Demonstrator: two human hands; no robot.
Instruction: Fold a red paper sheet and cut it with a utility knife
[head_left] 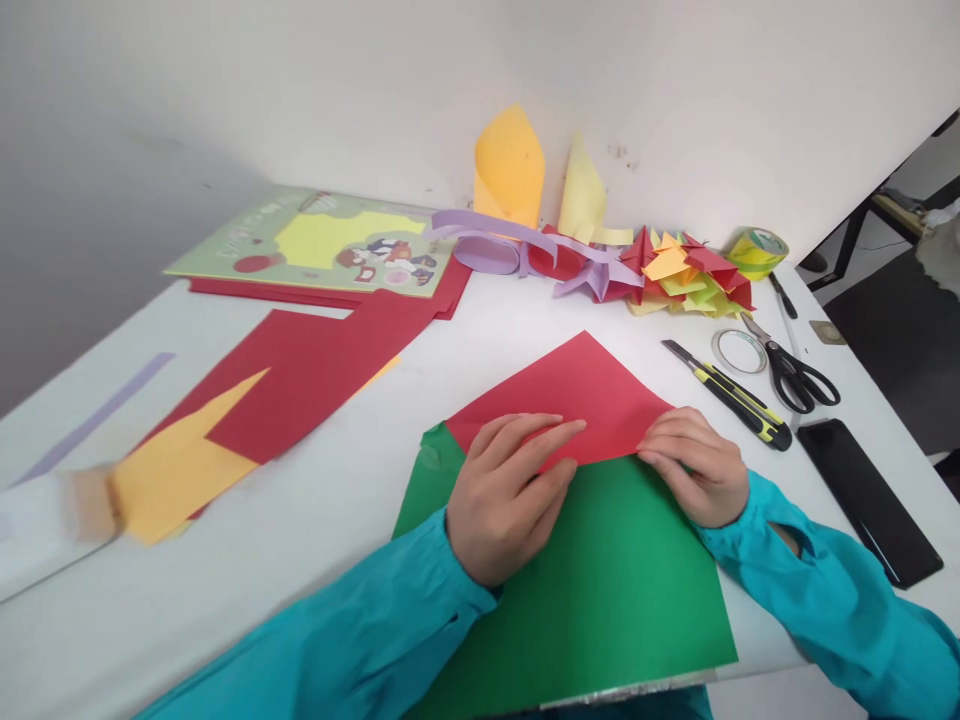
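Note:
A red sheet of paper lies on a green sheet near the table's front edge. One of its corners points away from me. My left hand rests over the red paper's near left part, fingers stretched out and slightly apart. At the right side my right hand has thumb and fingers pinched together on the paper's edge. Part of the red sheet is hidden under my left hand, so I cannot tell whether it is folded there.
Right of the hands lie a utility knife, tape roll, scissors and black phone. Folded coloured paper pieces sit by the wall. Leftward are dark red paper, orange paper and an illustrated pad.

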